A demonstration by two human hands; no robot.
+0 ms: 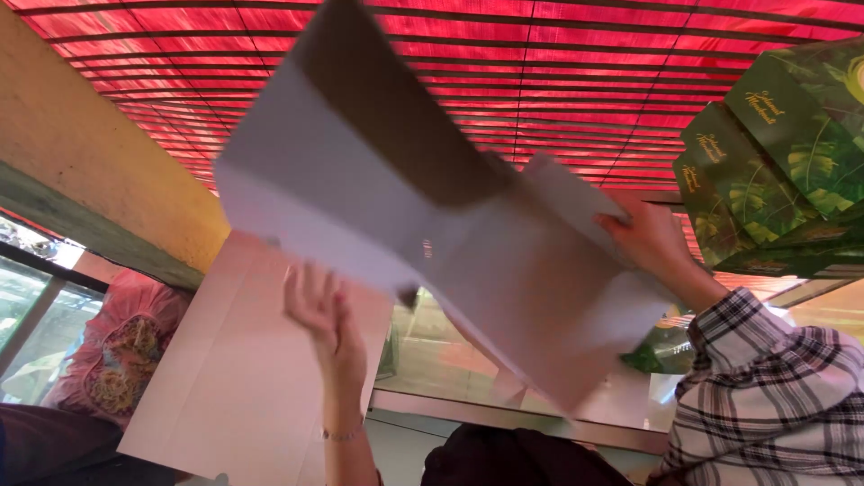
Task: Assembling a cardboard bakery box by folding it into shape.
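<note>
A large white flat cardboard blank [423, 207] with fold lines, its upper flap in brown shadow, is raised in the middle of the view. My right hand [650, 241], coming out of a plaid sleeve, grips the blank's right edge. My left hand [322, 313], with a thin bracelet on its wrist, is open with fingers spread just below the blank's lower edge; whether it touches is unclear. Behind this hand lies a second flat white sheet [236, 378].
Green leaf-printed boxes [783, 153] are stacked at the right. A red slatted surface [558, 63] fills the top, with a yellow wall [81, 153] at left. A pink flowered cushion [117, 351] is at lower left, and a glass panel [432, 351] is behind the blank.
</note>
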